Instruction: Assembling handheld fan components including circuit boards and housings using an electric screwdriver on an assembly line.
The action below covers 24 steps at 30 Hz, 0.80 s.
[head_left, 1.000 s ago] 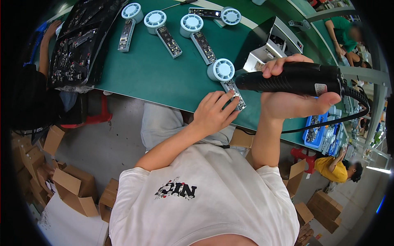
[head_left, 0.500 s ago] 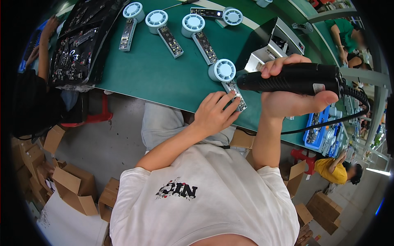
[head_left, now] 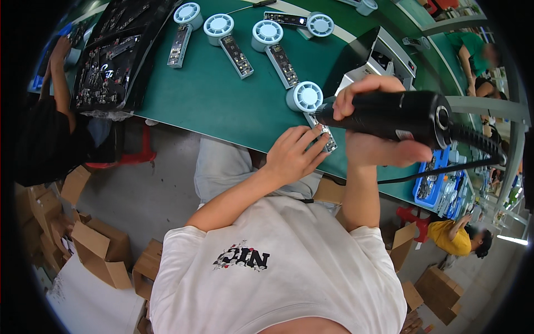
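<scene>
My right hand [head_left: 370,149] is wrapped round a black corded electric screwdriver [head_left: 397,114], held nearly level with its tip pointing left. The tip is at the upper end of the handle of a pale blue handheld fan [head_left: 307,97]; exactly where it touches I cannot make out. My left hand [head_left: 292,155] holds that handle against the green table, its fingers lying over the exposed circuit board. Beyond it lie several similar fans with boards showing, among them one fan [head_left: 267,34] just above and another fan [head_left: 218,26] farther left.
A black tray [head_left: 127,83] full of circuit boards lies at the table's left. Beyond my right hand stands a black and silver box-shaped device [head_left: 384,55]. A blue bin [head_left: 427,193] of parts sits at right. A thin screwdriver [head_left: 264,3] lies at the back. A co-worker's arm [head_left: 60,72] is far left.
The screwdriver's back end has swung left and toward me, with its tip still by the fan handle. My left hand stays on the handle. The whole view has shifted slightly.
</scene>
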{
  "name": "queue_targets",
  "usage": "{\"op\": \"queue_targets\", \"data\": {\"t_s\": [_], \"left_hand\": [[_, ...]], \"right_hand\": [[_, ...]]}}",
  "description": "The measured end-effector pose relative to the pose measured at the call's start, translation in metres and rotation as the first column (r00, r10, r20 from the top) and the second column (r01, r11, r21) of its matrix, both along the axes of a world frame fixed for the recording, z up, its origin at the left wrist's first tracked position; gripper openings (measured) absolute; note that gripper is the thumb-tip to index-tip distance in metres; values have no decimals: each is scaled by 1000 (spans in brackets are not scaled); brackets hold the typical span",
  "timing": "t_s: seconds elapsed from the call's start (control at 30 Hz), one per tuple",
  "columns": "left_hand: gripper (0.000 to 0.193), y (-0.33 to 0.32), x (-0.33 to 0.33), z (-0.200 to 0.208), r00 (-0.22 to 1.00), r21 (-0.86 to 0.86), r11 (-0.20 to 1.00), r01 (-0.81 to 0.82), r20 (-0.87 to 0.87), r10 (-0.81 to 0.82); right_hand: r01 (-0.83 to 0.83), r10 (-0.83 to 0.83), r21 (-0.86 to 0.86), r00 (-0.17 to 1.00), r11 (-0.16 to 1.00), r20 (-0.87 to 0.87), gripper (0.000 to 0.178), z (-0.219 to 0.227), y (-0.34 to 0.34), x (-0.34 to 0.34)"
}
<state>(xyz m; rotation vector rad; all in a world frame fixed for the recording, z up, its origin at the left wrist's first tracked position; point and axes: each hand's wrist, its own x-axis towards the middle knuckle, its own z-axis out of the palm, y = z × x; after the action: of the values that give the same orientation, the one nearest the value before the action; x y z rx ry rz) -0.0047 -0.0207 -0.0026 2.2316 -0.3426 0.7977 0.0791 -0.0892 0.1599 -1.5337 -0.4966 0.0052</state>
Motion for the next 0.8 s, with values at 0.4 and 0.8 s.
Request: {"op": "queue_targets", "data": {"t_s": [0.4,0.8], "left_hand": [[35,-1,-1,2,1000,-10,1000,1,10,-1],[43,0,18,51,875,-38,989,-143,-473,108]], "right_hand": [[16,-24,173,999,985,47,112,-17,-4,0],[-163,26,646,976,746,215,111,36,-55,36]]}}
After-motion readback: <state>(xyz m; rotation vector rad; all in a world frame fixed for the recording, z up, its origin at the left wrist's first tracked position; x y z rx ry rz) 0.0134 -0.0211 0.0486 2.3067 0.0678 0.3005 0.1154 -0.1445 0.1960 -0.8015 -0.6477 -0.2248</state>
